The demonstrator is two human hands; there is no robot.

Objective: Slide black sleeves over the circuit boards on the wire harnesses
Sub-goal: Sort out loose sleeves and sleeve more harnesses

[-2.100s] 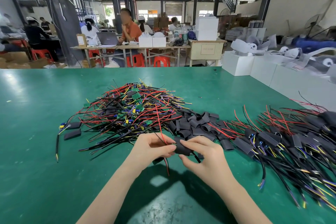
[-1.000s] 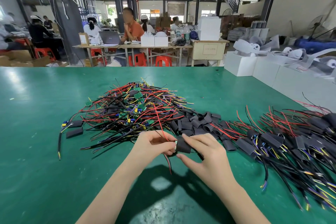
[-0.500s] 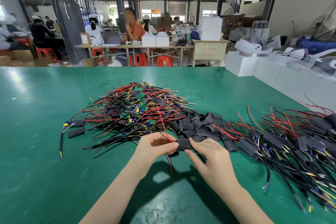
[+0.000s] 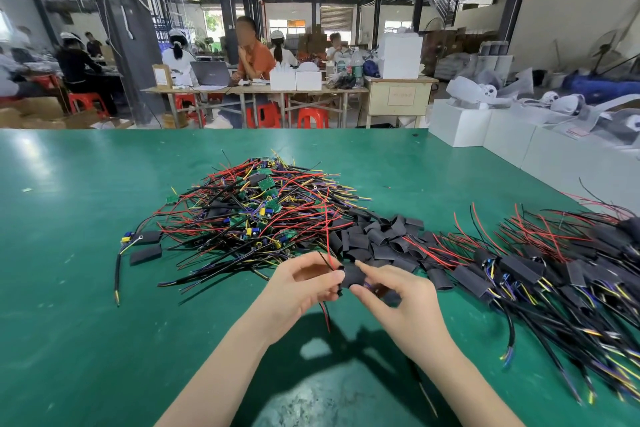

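Two bare hands meet just above the green table top (image 4: pixel 69 288), working one short black tube sleeve (image 4: pixel 353 274) between them. The right hand (image 4: pixel 398 302) pinches the sleeve between thumb and forefinger, its other fingers loosely curled; the left hand (image 4: pixel 304 282) has its fingertips closed on the sleeve's near end and on the thin red and black wires (image 4: pixel 327 258) running out of it. Whether the board is fully inside I cannot tell, since fingers cover the sleeve's mouth. The risk, as I judge it, is the sleeve snagging on a component or a stray lead folding back, should the pull go crooked or the wires slip from the left pinch. Just beyond the hands lies a loose heap of empty black sleeves (image 4: pixel 377 236); behind that, a tangled pile of unsleeved harnesses with small green boards (image 4: pixel 263 204); to the right, a spread of finished sleeved harnesses (image 4: pixel 526 274), close enough that trailing wires could catch. Two stray sleeves (image 4: pixel 145 255) sit apart at the left.
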